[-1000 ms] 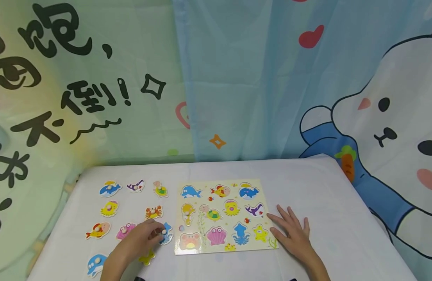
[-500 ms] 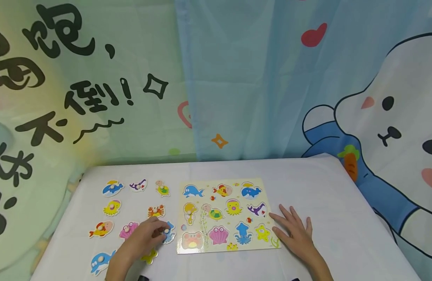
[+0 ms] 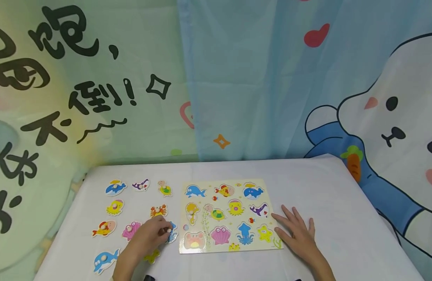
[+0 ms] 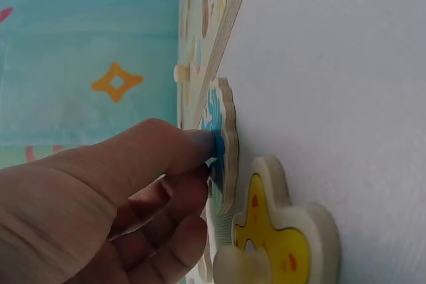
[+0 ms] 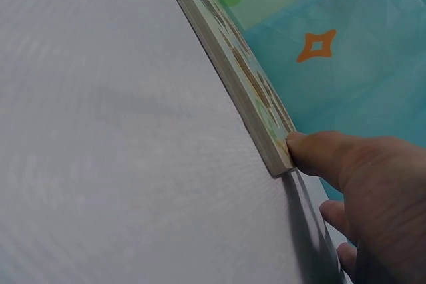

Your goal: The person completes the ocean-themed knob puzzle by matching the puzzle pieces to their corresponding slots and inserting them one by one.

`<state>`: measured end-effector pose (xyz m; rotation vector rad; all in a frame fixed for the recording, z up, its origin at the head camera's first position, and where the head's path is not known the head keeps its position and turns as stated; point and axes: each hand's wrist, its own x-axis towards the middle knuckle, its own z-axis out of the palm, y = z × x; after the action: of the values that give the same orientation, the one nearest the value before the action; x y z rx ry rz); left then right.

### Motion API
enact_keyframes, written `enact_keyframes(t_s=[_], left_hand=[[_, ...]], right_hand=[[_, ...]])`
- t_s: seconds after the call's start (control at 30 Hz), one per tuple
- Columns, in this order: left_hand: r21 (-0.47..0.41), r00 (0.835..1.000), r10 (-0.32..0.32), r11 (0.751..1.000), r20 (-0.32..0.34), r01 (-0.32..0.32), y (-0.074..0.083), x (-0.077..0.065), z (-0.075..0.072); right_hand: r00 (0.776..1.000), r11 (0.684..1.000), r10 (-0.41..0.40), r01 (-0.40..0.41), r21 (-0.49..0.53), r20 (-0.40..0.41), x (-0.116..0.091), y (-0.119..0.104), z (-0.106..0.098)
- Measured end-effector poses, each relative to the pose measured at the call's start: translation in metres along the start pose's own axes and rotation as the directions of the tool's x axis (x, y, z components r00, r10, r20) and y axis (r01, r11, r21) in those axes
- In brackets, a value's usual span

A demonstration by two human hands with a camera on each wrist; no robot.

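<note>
My left hand (image 3: 150, 236) pinches a blue squid puzzle piece (image 3: 172, 233) with thumb and fingertips, partly covering it. In the left wrist view the thumb lies against the face of the squid piece (image 4: 223, 147), which stands out by its thick wooden edge. A yellow starfish piece (image 4: 279, 234) with a knob lies just beside that hand. My right hand (image 3: 298, 236) rests with fingers spread at the right edge of the puzzle board (image 3: 210, 218). In the right wrist view its thumb touches the corner of the board (image 5: 266, 144).
Several knobbed pieces lie left of the board, among them a crab (image 3: 158, 210), a pink shell (image 3: 131, 230), a red-yellow fish (image 3: 104, 228), a blue dolphin (image 3: 105, 260) and a turtle (image 3: 165, 189). A printed curtain (image 3: 233, 78) hangs behind the white table (image 3: 321, 187).
The whole head view has shifted slightly right. My left fingers have come in over the squid piece's knob. The right hand keeps its place at the board's edge.
</note>
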<state>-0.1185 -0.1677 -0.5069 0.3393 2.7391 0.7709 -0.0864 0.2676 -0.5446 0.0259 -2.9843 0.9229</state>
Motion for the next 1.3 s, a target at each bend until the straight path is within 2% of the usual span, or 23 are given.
enact_keyframes(t_s=[0.13,0.33,0.73,0.97,1.1,1.3], left_hand=[[-0.012,1.0,-0.002,1.0,0.008,0.002,0.001,0.0,-0.001],[-0.035,0.998,0.053,0.998,0.04,-0.052,0.0,0.0,-0.005],[-0.111,0.995,0.095,0.989,-0.04,-0.099,0.014,-0.001,-0.004],[-0.072,0.993,0.106,0.991,-0.052,-0.109,0.02,0.0,0.0],[-0.091,0.991,0.125,0.987,-0.051,-0.129,0.022,0.0,0.001],[-0.099,0.985,0.167,0.98,-0.05,-0.171,0.025,0.0,0.005]], right_hand=[[1.0,1.0,0.003,-0.003,0.001,0.001,0.0,0.0,-0.001],[1.0,1.0,0.019,-0.019,0.005,0.016,0.0,-0.001,-0.002],[1.0,1.0,-0.003,0.003,-0.002,-0.006,0.0,0.0,0.001],[0.998,0.999,-0.049,0.049,0.019,-0.03,0.001,0.0,0.002],[0.996,0.996,-0.081,0.082,0.026,-0.039,0.0,0.0,0.003],[0.996,0.996,-0.084,0.084,0.026,-0.029,-0.001,-0.001,0.001]])
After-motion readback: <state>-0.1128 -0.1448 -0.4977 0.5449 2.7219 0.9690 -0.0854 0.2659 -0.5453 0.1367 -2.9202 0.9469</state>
